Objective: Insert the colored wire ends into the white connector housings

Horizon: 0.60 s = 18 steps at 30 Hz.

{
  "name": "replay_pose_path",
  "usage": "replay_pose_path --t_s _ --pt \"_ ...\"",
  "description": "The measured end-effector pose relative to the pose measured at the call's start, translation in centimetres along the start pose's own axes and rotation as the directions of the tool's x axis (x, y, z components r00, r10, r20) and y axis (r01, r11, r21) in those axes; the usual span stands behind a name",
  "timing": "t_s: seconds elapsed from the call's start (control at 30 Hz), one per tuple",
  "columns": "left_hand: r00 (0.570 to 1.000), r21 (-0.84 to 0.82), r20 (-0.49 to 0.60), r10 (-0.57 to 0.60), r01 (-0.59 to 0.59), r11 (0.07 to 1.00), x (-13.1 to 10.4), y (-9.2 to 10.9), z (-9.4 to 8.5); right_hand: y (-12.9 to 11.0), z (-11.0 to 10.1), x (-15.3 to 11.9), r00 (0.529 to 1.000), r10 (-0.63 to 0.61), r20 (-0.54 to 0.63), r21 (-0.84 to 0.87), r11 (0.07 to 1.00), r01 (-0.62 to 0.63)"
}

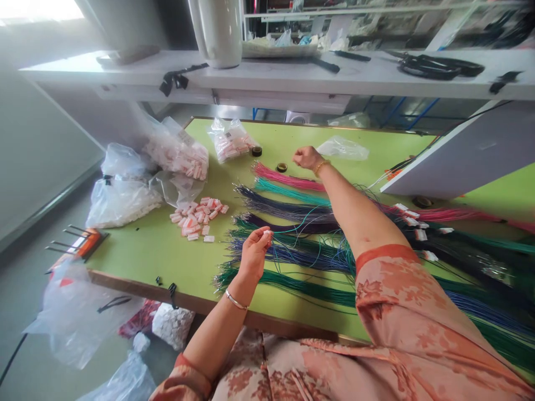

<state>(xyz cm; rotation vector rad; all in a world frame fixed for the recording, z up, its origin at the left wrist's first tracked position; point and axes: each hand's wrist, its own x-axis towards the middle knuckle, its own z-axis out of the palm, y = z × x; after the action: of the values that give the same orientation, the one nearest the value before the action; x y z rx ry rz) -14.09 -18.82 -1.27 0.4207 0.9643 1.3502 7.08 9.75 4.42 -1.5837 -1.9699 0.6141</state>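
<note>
My left hand (254, 250) pinches a small white plastic connector (267, 234) between thumb and fingers, and thin green and grey wires (297, 227) trail from it to the right. Above the far end of the wire rows, my right hand (307, 157) is closed with its fingers curled in; what they hold, if anything, is hidden. Just below it lies a bundle of pink wires (284, 177). Rows of teal wires (288, 190), dark wires (280, 206), blue wires (292, 255) and green wires (301, 284) run crosswise, metal tips at the left. A pile of pink-and-white connectors (198, 217) lies left of my left hand.
Bags of connectors (178, 150) stand at the back left of the green table (137, 250). Tape rolls (282, 167) lie near the pink wires. Wired connectors (420, 234) rest beside my right arm. A white shelf (267, 83) crosses above, holding scissors (438, 65) and a jug (219, 33).
</note>
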Motion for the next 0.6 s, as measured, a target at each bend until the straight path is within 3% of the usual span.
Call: replay_pose_path --t_s 0.1,0.17,0.33,0.6 --pt "1.0 0.003 0.002 -0.001 0.001 1.0 0.0 0.0 0.1 -2.7 0.9 -0.4 0.999 -0.035 0.006 0.128 0.991 0.034" --pt "1.0 0.01 0.004 -0.007 0.007 1.0 0.0 0.0 0.1 -4.8 1.8 -1.1 0.992 -0.127 0.015 0.216 0.969 0.121" --pt "1.0 0.005 0.007 0.0 0.0 1.0 -0.1 0.2 0.1 -9.2 3.1 -4.7 0.916 -0.393 0.085 0.295 0.888 0.354" --pt "0.999 -0.048 0.043 0.012 -0.01 0.999 0.0 0.3 0.4 -10.6 3.5 -13.7 0.847 -0.487 0.213 0.405 0.833 0.377"
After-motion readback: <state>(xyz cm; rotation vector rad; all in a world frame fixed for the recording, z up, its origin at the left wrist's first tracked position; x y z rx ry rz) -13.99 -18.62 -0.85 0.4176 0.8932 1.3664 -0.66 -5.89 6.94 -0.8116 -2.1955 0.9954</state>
